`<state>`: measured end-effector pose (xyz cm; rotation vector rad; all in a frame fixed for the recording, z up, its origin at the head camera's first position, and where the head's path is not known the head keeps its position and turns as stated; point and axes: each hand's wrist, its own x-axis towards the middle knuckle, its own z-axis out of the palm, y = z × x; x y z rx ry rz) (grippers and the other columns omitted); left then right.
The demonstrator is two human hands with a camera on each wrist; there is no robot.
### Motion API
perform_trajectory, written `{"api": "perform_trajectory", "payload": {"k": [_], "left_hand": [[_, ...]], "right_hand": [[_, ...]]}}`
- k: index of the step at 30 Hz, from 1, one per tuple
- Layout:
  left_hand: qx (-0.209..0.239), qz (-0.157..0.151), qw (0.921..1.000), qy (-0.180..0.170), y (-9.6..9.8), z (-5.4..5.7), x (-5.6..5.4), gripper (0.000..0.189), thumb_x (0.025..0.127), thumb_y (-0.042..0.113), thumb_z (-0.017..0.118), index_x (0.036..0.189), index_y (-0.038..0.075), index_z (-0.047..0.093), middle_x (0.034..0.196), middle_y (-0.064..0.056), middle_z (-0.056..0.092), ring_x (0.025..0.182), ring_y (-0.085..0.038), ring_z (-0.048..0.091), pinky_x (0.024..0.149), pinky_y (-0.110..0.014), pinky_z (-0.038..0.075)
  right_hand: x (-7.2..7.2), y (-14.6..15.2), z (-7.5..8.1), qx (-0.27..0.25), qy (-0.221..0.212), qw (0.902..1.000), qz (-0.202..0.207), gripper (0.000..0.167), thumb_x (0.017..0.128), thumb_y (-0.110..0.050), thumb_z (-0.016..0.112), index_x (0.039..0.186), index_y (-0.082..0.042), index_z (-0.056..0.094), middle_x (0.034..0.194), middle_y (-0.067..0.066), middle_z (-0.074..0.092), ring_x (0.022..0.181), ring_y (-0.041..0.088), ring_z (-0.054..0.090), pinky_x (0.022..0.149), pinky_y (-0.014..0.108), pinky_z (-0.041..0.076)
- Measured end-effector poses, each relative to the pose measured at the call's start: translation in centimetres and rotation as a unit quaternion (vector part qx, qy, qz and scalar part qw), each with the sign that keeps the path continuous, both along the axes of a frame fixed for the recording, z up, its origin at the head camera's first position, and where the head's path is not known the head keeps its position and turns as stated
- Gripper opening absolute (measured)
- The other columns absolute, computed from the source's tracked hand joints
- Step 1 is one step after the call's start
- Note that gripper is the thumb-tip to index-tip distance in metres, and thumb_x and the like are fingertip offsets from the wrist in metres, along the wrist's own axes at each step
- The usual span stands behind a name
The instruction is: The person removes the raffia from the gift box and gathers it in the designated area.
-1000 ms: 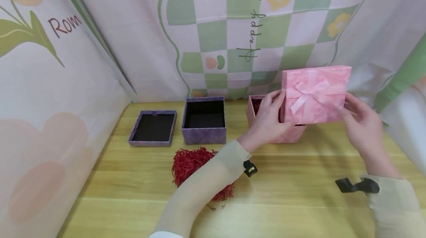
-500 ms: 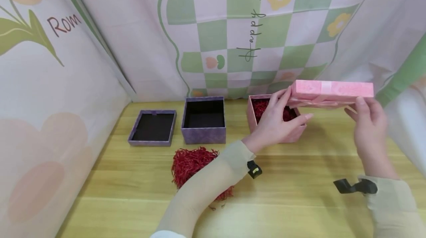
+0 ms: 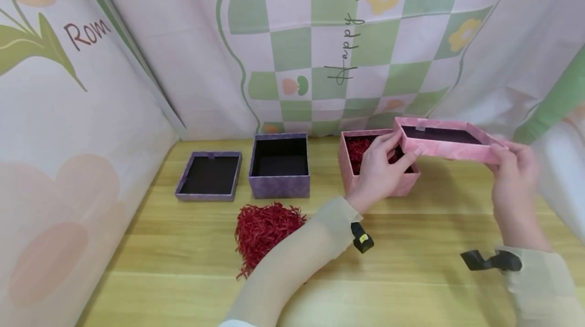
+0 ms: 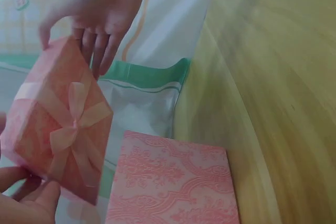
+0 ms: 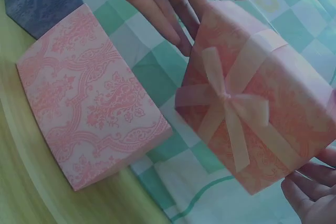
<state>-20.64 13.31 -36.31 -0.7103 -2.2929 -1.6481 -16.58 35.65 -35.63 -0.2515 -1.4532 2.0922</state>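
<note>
A pink gift box lid point(image 3: 450, 150) is held in the air between both hands, tilted so its dark inside faces the head camera. The left hand point(image 3: 378, 168) pinches its left end, thumb in front and fingers on the far side. At the other end, the right hand point(image 3: 516, 187) grips the edge by the corner. Both wrist views show the lid's outer face with a pink ribbon bow point(image 5: 226, 97). Below and left of the lid stands the pink box point(image 3: 404, 187), open-topped, with red shredded paper point(image 3: 356, 150) inside, partly hidden by the left hand.
A purple box point(image 3: 280, 188) with a black inside stands left of the pink one. Its matching lid point(image 3: 205, 197) lies inside up at the far left. A heap of red shredded paper point(image 3: 269, 230) sits in front, partly behind the left forearm. Patterned curtains point(image 3: 329, 42) hang behind the table.
The lid has turned over in the hands, from bow side facing the head camera to dark inside showing. It has also come down and right of its first position.
</note>
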Motion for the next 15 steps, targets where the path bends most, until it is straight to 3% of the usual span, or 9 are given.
{"api": "perform_trajectory", "payload": {"k": [3, 6, 8, 10, 12, 15], "left_hand": [[0.012, 0.004, 0.9998, 0.016, 0.3, -0.5, -0.3, 0.048, 0.099, 0.022, 0.070, 0.144, 0.008, 0.058, 0.143, 0.001, 0.059, 0.128, 0.002, 0.049, 0.096, -0.009, 0.041], [0.003, 0.007, 0.9993, 0.037, 0.7, -0.7, -0.3, 0.046, 0.100, 0.019, 0.070, 0.143, 0.008, 0.059, 0.144, 0.000, 0.058, 0.132, 0.003, 0.045, 0.101, -0.009, 0.036], [-0.015, -0.007, 0.9988, 0.047, 0.9, -0.8, -0.1, 0.048, 0.101, 0.017, 0.068, 0.145, 0.006, 0.056, 0.147, -0.002, 0.055, 0.135, 0.001, 0.042, 0.105, -0.009, 0.032], [-0.042, -0.038, 0.9976, 0.039, 1.1, -0.9, 0.2, 0.054, 0.101, 0.018, 0.066, 0.151, 0.006, 0.048, 0.154, -0.002, 0.046, 0.138, -0.001, 0.037, 0.107, -0.010, 0.027], [-0.053, -0.099, 0.9937, 0.005, 1.2, -0.9, 0.6, 0.063, 0.102, 0.018, 0.066, 0.157, 0.007, 0.036, 0.162, 0.001, 0.031, 0.140, -0.001, 0.033, 0.106, -0.011, 0.031], [-0.078, -0.177, 0.9789, -0.065, 1.4, -1.0, 1.3, 0.082, 0.101, 0.025, 0.067, 0.163, 0.016, 0.015, 0.167, 0.010, 0.006, 0.144, 0.001, 0.020, 0.109, -0.014, 0.028]], "right_hand": [[0.1, 0.3, -0.2, 0.003, -0.019, 0.9998, -0.010, 0.013, 0.101, -0.001, 0.054, 0.108, -0.004, 0.065, 0.117, 0.006, 0.054, 0.095, 0.009, 0.060, 0.086, 0.011, 0.050], [0.1, 0.8, -0.7, 0.018, -0.039, 0.9985, -0.033, 0.016, 0.099, -0.003, 0.061, 0.110, -0.004, 0.073, 0.116, 0.002, 0.061, 0.100, 0.008, 0.059, 0.087, 0.011, 0.048], [0.2, 1.3, -1.0, 0.033, -0.049, 0.9976, -0.037, 0.020, 0.098, -0.007, 0.066, 0.116, -0.006, 0.075, 0.116, -0.001, 0.064, 0.107, 0.006, 0.057, 0.089, 0.010, 0.046], [0.4, 2.1, -1.4, 0.032, -0.045, 0.9982, -0.023, 0.025, 0.098, -0.009, 0.068, 0.123, -0.007, 0.074, 0.118, -0.004, 0.065, 0.112, 0.005, 0.057, 0.091, 0.009, 0.044], [0.6, 3.0, -1.7, 0.011, -0.033, 0.9994, 0.004, 0.029, 0.099, -0.006, 0.067, 0.127, -0.008, 0.072, 0.122, -0.004, 0.064, 0.114, 0.003, 0.057, 0.092, 0.009, 0.045], [1.1, 4.5, -2.0, -0.023, -0.022, 0.9983, 0.049, 0.033, 0.099, 0.001, 0.064, 0.129, -0.008, 0.071, 0.126, -0.007, 0.063, 0.112, -0.002, 0.059, 0.089, 0.010, 0.047]]}}
